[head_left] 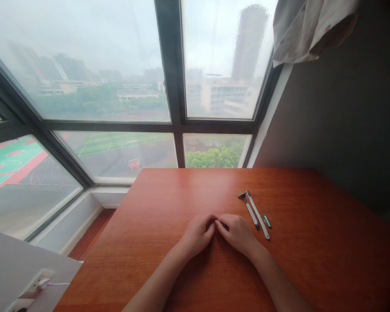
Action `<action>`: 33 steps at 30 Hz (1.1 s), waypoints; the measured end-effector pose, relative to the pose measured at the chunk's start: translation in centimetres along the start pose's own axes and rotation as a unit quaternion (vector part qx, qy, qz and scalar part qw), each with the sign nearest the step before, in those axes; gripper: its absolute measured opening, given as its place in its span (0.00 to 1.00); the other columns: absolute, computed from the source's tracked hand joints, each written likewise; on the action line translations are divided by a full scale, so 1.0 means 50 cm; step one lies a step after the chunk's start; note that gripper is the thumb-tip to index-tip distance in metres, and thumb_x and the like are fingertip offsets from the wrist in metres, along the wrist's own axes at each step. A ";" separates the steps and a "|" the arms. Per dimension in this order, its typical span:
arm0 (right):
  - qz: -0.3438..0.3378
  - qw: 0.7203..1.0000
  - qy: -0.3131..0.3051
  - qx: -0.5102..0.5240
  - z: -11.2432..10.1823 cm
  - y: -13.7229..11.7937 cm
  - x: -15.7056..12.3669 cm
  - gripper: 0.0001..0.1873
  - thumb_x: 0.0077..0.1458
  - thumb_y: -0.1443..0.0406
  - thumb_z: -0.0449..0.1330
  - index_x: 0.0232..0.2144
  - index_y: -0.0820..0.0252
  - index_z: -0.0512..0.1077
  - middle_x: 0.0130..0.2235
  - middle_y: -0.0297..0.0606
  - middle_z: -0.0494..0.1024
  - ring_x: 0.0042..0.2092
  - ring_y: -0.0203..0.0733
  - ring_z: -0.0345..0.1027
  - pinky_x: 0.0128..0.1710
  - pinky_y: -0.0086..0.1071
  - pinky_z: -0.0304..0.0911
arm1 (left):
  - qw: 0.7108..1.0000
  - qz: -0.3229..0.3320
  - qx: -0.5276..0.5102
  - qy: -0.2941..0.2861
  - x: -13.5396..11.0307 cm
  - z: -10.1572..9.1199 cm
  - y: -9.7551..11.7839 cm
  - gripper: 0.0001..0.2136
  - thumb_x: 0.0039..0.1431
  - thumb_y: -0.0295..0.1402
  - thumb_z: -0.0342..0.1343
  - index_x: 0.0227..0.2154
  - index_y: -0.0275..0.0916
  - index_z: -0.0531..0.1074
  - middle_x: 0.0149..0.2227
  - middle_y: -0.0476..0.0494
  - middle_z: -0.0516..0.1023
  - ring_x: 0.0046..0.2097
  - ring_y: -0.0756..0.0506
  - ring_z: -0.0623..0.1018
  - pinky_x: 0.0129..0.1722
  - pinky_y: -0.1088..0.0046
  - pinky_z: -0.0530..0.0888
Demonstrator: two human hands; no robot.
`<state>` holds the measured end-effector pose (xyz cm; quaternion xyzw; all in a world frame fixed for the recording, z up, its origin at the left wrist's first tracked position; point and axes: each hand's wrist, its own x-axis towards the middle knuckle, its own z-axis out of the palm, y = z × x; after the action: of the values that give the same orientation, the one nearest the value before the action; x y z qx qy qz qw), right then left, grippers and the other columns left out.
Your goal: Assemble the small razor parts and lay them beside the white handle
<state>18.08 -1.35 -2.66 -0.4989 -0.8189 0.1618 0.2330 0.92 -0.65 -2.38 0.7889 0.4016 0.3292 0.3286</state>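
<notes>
My left hand rests on the wooden table with its fingers curled. My right hand mirrors it, and the fingertips of both hands meet in the middle. Nothing shows between the fingers, though the palms are hidden. Just beyond my right hand lies a razor, its dark head pointing away from me. Beside it, roughly parallel, is a long white stick-like thing that looks like a toothbrush. Further right sits a small green and silver piece, too small to name. Neither hand touches these things.
Large windows with dark frames rise behind the table's far edge. A grey wall stands on the right, with a pale cloth hanging above. At lower left, a plug sits in a wall socket.
</notes>
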 end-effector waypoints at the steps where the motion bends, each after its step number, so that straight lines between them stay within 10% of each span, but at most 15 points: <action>1: 0.000 1.000 0.000 0.000 0.000 0.000 0.000 0.13 0.62 0.65 0.50 0.34 0.57 0.74 0.35 0.38 0.80 0.37 0.43 0.73 0.36 0.30 0.58 | 1.000 -0.001 0.000 0.001 0.000 0.000 0.000 0.10 0.56 0.23 0.48 0.36 0.38 0.72 0.37 0.44 0.78 0.39 0.45 0.74 0.41 0.71 0.69; 33: 0.007 1.000 -0.006 -0.004 -0.002 -0.002 0.000 0.13 0.61 0.64 0.49 0.33 0.56 0.75 0.35 0.38 0.80 0.36 0.42 0.72 0.35 0.30 0.58 | 1.000 0.002 -0.005 0.003 0.000 0.000 -0.001 0.10 0.56 0.23 0.48 0.36 0.39 0.73 0.38 0.44 0.78 0.40 0.45 0.74 0.42 0.70 0.69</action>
<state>18.08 -1.38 -2.54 -0.5043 -0.8177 0.1627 0.2251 0.92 -0.63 -2.42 0.7873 0.3995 0.3336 0.3306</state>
